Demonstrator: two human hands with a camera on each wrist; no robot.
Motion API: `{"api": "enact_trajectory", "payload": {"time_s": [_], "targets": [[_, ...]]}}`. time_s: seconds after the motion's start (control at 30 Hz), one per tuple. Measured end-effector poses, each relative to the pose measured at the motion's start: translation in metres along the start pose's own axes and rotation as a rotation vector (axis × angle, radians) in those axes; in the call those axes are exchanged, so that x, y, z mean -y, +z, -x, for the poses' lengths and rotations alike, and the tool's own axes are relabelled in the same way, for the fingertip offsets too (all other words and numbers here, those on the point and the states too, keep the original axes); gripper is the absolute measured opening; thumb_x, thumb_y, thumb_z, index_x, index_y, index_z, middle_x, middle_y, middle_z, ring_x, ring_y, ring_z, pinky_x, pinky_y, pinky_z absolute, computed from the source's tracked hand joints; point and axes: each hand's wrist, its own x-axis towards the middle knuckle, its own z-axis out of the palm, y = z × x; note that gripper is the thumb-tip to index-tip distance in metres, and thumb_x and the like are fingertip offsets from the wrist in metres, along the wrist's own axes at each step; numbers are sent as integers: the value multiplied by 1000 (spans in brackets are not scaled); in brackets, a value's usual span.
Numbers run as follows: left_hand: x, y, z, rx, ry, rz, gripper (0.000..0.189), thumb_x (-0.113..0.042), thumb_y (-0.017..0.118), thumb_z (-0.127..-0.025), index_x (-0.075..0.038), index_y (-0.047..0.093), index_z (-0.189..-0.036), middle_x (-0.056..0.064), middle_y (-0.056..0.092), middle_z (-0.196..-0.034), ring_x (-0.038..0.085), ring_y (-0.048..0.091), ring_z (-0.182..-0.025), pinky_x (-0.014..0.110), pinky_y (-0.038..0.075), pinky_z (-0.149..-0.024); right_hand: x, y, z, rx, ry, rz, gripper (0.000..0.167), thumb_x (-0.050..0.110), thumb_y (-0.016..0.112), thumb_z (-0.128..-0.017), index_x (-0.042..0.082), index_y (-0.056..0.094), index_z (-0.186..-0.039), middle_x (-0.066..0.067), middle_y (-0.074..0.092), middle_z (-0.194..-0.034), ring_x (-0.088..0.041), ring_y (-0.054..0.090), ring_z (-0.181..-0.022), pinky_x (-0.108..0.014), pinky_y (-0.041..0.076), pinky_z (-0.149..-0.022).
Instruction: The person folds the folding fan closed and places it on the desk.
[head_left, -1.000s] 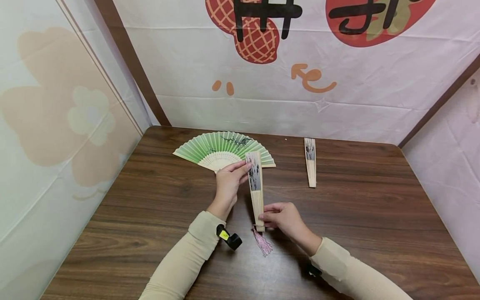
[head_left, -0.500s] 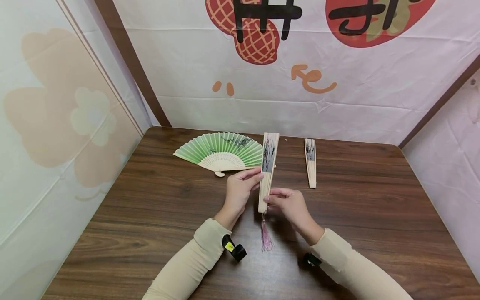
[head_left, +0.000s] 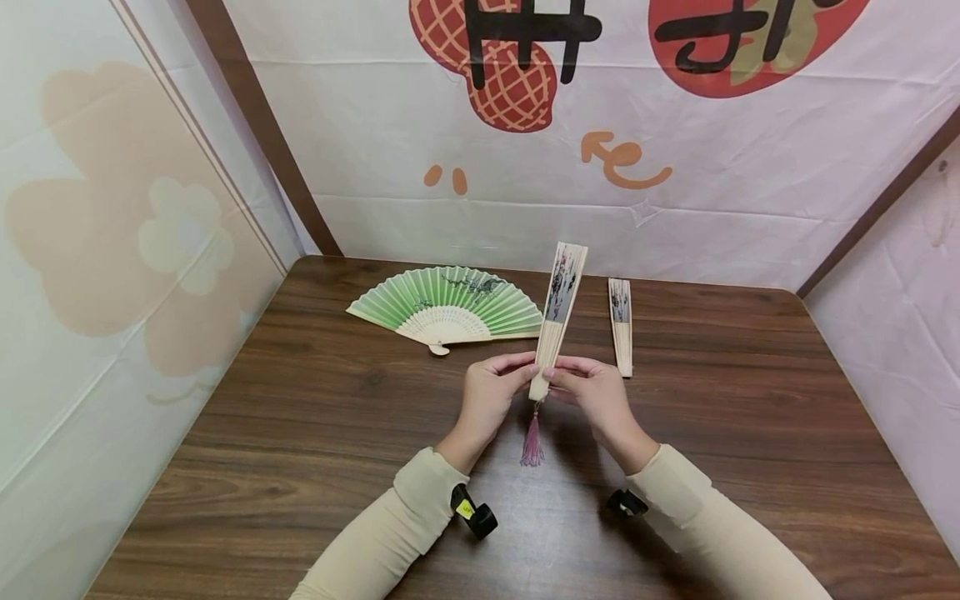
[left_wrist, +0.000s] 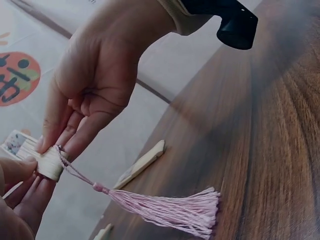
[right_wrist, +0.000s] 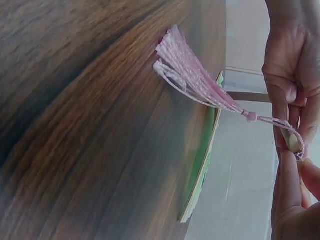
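Pinching only the pivot end of the closed fan [head_left: 557,321] at frame centre, both hands' fingers [head_left: 525,367] risk letting it tip onto the green fan [head_left: 446,304].

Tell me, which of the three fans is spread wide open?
The green fan, lying flat on the table's left side. The fan with the pink tassel in both hands and the fan lying at right are folded shut.
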Motion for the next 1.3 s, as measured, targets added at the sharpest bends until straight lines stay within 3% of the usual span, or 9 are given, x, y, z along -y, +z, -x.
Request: {"api": "enact_trajectory", "payload": {"time_s": [0.27,0.5,0.7,0.87,1.1,1.3], "targets": [[5,10,-2,-25,-24,-22,24,1,75,-85,9,73,-107,28,71,-107,0,67,-74,16,61,-70,5,-9,-6,-31,0,-26,34,-4,67,-90,-18,60,-120,9,70,-76,-2,70,-69,-25,64,-72],[8,19,-9,-33,-31,-33,21,1,74,-86,10,73,-105,27,72,-105,0,66,-71,16,61,-69,8,-18,-15,-28,6,14,39,0,68,-92,-16,58,-126,7,72,-82,0,69,-70,-23,63,-74],[9,30,-17,-33,-44,-13,20,3,73,-86,11,73,-105,27,72,-106,2,66,-72,17,61,-68,8,-25,-27,-48,4,77,41,3,69,-92,-14,59,-128,-9,75,-102,2,69,-68,-25,64,-76],[14,37,-24,-39,-63,-18,19,5,73,-86,12,73,-104,28,72,-105,4,66,-72,18,62,-69,7,-31,-37,-51,8,117,40,2,69,-91,-11,60,-128,-24,68,-117,1,69,-67,-27,64,-76],[27,42,-38,-55,-122,-78,18,1,74,-86,8,74,-104,24,73,-106,7,68,-75,22,63,-72,1,-35,-53,-47,1,191,38,0,67,-92,-12,60,-127,-33,61,-123,0,68,-67,-21,63,-71],[36,46,-48,-74,-126,-151,16,2,73,-86,7,75,-101,23,75,-101,8,69,-74,21,63,-70,0,-36,-68,-48,45,242,37,-1,66,-93,-15,59,-126,-35,60,-124,-2,67,-66,-23,63,-73]]}}
